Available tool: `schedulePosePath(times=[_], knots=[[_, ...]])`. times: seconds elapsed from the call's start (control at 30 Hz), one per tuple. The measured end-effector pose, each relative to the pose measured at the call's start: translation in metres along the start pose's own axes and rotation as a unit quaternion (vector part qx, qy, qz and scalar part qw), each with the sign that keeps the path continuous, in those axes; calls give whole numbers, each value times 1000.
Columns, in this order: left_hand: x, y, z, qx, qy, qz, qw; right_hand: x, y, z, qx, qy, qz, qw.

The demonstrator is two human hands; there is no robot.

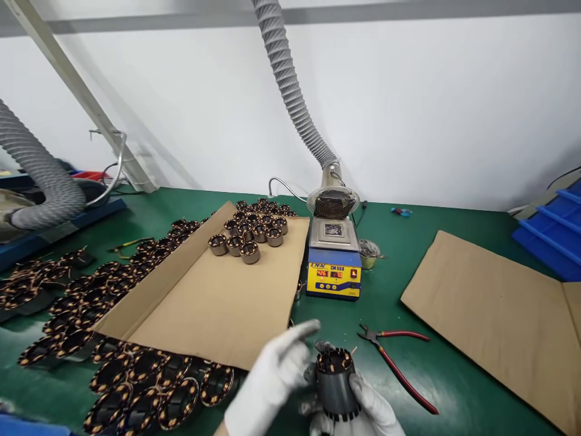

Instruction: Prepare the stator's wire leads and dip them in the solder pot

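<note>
Right hand, gloved, grips a dark motor core upright, fingers wrapped round it. Left hand rests alongside, fingers loosely extended, holding nothing. Red pliers lie near.

Cloth gloves, dark metal stator, matt cardboard on a green bench mat

Both the left hand and right hand wear white knitted cloth gloves; the stator they hold looks like dull dark metal with glossy copper wire windings. The cardboard sheet is matt brown paperboard. The side cutters have shiny red, probably plastic, grips. The solder pot has painted blue and yellow metal casing. The extraction hose is ribbed grey plastic.
</note>
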State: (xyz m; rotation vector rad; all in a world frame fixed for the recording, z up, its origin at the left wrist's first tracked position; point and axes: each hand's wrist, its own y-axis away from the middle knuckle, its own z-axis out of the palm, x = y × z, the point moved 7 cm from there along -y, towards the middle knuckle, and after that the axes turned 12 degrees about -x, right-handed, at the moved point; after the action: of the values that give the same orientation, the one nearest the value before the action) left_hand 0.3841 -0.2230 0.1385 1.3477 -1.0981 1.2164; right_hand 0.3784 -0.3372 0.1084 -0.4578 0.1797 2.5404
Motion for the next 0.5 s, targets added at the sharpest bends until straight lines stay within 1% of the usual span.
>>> schedulePosePath(times=[0.03,0.07,0.1,0.17,0.23,0.27,0.3,0.33,0.37,0.4,0.47,0.5], knots=[[1,1,8,-14,-29,-6,999,-1,-1,-1,18,-1,-18,1000],[5,3,15,-14,-42,8,999,-3,-3,-2,33,1,-36,999],[9,4,20,1,-35,27,999,-3,-4,-2,42,7,-49,998],[13,3,23,32,29,46,998,-3,-7,0,34,25,-54,998],[7,2,16,73,139,32,987,1,-10,4,3,30,-24,999],[3,2,8,102,191,25,976,4,-10,6,-18,19,1,1000],[-1,3,-1,137,226,29,964,6,-9,8,-35,-2,26,999],[-3,6,-9,158,238,35,958,7,-8,10,-47,-28,42,998],[-5,8,-14,151,232,37,960,7,-8,11,-52,-51,51,996],[-6,9,-15,115,203,31,972,5,-7,11,-51,-64,53,995],[-7,13,-3,-4,74,-3,997,1,-6,10,-39,-63,47,996],[-6,17,4,-57,5,-14,998,-1,-5,9,-32,-53,44,997]])
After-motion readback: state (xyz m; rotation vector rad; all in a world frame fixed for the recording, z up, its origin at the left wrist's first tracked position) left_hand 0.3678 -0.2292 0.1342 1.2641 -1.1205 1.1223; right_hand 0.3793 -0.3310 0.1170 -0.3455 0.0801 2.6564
